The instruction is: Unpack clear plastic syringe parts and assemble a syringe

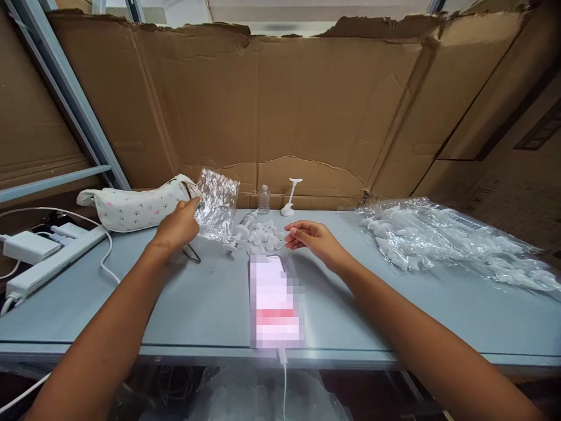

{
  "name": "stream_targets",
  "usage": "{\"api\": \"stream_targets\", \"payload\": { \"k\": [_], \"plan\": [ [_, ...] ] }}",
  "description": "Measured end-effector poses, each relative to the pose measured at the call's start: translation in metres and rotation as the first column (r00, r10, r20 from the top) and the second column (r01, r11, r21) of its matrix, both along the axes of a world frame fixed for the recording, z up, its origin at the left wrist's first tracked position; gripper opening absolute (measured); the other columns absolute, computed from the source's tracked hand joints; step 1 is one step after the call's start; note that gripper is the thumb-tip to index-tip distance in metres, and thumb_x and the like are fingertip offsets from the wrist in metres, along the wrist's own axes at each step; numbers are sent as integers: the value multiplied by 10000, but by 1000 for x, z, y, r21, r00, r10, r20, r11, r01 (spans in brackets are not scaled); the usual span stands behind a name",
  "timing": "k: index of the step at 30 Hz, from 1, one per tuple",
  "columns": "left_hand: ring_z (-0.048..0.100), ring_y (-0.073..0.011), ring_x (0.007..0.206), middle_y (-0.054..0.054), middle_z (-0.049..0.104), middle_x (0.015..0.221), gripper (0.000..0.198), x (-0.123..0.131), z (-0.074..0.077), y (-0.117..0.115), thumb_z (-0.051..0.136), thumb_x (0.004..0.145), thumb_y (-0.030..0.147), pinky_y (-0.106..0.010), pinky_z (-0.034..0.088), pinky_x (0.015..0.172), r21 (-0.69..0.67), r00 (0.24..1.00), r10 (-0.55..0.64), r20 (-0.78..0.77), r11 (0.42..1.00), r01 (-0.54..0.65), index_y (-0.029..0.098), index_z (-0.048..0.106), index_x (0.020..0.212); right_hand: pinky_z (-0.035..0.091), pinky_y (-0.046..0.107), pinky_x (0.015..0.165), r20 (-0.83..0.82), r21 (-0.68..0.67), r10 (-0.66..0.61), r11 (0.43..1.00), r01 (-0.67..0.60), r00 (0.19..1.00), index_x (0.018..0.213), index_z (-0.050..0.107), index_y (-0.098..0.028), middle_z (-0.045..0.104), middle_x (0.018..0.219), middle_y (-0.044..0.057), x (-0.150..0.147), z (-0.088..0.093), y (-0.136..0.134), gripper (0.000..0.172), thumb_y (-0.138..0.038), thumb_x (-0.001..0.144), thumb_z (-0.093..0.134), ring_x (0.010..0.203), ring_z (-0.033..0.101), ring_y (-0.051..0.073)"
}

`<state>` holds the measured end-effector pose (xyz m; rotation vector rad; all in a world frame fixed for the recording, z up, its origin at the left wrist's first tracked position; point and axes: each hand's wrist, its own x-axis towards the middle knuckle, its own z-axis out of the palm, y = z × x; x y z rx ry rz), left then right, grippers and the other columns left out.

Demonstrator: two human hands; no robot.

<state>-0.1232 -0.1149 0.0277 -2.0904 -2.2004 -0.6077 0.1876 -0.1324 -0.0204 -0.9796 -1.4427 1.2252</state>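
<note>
My left hand (179, 225) pinches the left edge of a crinkled clear plastic bag (219, 202), which hangs upright over the table. Small white plastic caps (265, 235) lie in a loose pile between my hands. My right hand (313, 240) hovers just right of that pile, fingers loosely bent and apart, with nothing visible in them. Behind the pile stand a small clear bottle (263, 200) and a white stand-like piece (290, 200) with a flat top. A ribbed clear piece (248, 221) leans at the pile's left.
A phone (276, 301) with a blurred screen lies in front, its cable (284, 374) over the edge. A floral pouch (135, 204) and a power strip (52, 263) are at left. Bagged white parts (438, 234) cover the right. Cardboard (280, 105) walls the back.
</note>
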Motion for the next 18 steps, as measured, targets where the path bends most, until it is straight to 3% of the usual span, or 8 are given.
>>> {"api": "stream_targets", "payload": {
  "k": [3, 6, 9, 11, 15, 18],
  "plan": [
    [549, -412, 1141, -154, 510, 1353, 617, -9, -1, 3, 504, 770, 167, -495, 456, 876, -156, 995, 34, -98, 987, -49, 243, 466, 1381, 517, 319, 680, 26, 12, -36, 999, 36, 999, 837, 650, -163, 675, 719, 31, 1, 0, 1, 402, -505, 652, 754, 637, 649, 147],
    [584, -424, 1064, -153, 631, 1173, 449, -13, -7, 6, 610, 706, 186, -509, 455, 826, -240, 992, 36, -117, 969, -64, 256, 658, 1147, 515, 309, 668, 52, 19, -47, 999, 46, 998, 822, 654, -170, 670, 706, 21, 1, 2, 0, 421, -533, 634, 756, 616, 641, 140],
    [599, -425, 997, -122, 670, 878, 231, -16, -15, 8, 657, 670, 186, -537, 438, 801, -233, 995, 19, -95, 972, -40, 231, 719, 888, 515, 301, 661, 71, 17, -42, 999, 41, 997, 809, 659, -174, 670, 697, 16, 0, 2, -2, 415, -534, 628, 760, 603, 638, 137],
    [589, -431, 996, -104, 642, 790, 181, -16, -20, 9, 658, 678, 194, -568, 421, 808, -174, 997, 21, -73, 984, -34, 212, 719, 848, 518, 299, 655, 79, 21, -40, 999, 38, 996, 799, 659, -176, 672, 690, 14, -1, 3, -2, 405, -531, 631, 759, 598, 638, 138],
    [557, -424, 1059, -129, 653, 982, 241, -7, -24, 10, 629, 734, 291, -562, 410, 862, -97, 997, 8, -80, 995, -16, 212, 716, 944, 517, 294, 639, 92, 42, -42, 998, 39, 995, 795, 660, -173, 670, 681, 10, -2, 2, -1, 409, -542, 639, 745, 587, 635, 137],
    [534, -409, 1131, -156, 574, 1266, 413, 4, -24, 10, 519, 817, 393, -522, 415, 899, -172, 993, -29, -117, 985, 9, 250, 633, 1188, 513, 294, 635, 106, 50, -44, 998, 39, 993, 802, 662, -169, 669, 680, 10, -1, -1, 1, 418, -548, 643, 737, 580, 633, 135]
  ]
}}
